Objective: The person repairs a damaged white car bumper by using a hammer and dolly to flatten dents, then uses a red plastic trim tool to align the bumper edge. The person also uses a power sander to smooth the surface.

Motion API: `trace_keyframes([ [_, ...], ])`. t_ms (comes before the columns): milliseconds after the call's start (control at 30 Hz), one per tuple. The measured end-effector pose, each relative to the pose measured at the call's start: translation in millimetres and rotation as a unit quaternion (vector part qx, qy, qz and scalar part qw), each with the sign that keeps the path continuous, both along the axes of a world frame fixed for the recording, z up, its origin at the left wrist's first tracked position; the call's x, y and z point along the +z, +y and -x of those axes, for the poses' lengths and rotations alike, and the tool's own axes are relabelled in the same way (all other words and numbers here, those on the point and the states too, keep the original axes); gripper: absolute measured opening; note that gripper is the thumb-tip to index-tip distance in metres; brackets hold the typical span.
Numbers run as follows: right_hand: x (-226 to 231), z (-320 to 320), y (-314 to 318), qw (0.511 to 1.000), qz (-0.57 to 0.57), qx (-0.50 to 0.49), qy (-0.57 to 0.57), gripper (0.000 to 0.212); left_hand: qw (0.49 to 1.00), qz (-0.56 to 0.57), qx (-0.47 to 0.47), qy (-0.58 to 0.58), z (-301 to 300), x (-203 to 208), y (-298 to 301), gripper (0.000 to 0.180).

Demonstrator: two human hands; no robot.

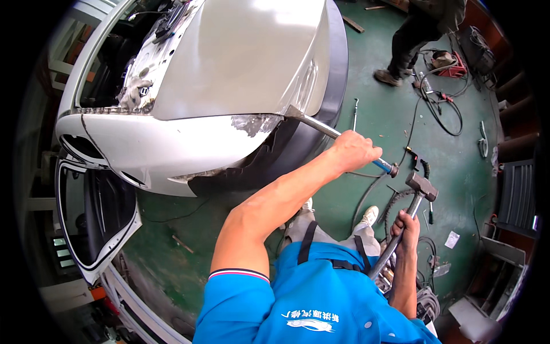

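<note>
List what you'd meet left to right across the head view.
White metal fender with a grey patch → bare left hand gripping a long steel chisel → bare right hand gripping a steel hammer → red box-shaped machine → dark grey ribbed panel.

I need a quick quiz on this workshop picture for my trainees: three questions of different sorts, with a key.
1. Fill in: the right hand grips the handle of a ____.
2. True or false: the flat-bladed chisel in the left hand has its tip at the car bodywork.
3. Choose: in the picture, the other person stands
A. upper left
B. upper right
C. lower left

Key:
1. sledgehammer
2. True
3. B
</note>
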State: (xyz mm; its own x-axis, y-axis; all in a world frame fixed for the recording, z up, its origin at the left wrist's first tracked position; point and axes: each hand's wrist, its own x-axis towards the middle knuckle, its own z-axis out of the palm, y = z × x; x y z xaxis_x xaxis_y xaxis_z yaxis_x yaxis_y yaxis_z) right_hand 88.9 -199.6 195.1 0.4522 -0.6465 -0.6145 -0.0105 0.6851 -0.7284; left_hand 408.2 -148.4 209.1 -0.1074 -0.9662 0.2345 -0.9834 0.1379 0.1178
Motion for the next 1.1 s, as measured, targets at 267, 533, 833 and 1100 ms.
trace_keyframes([
  [267, 33.7, -34.8, 22.8, 0.999, 0.017, 0.038, -0.034, 0.015, 1.0, -0.024, 0.018, 0.0, 1.6, 0.2, -5.9, 0.002],
  [533, 30.9, -45.5, 34.0, 0.998, 0.006, 0.0, -0.06, 0.017, 1.0, 0.015, 0.018, -0.016, -3.2, 5.3, -2.2, 0.004],
  [833, 36.3, 107.2, -62.3, 0.95, 0.201, -0.24, -0.012, 0.015, 0.998, 0.03, 0.009, -0.055, -6.0, 15.8, -9.9, 0.008],
  [1100, 55.8, 274.9, -112.6, 0.79, 0.285, -0.504, -0.2, 0.034, 0.999, 0.004, -0.004, -0.034, -3.0, 16.5, -11.9, 0.009],
])
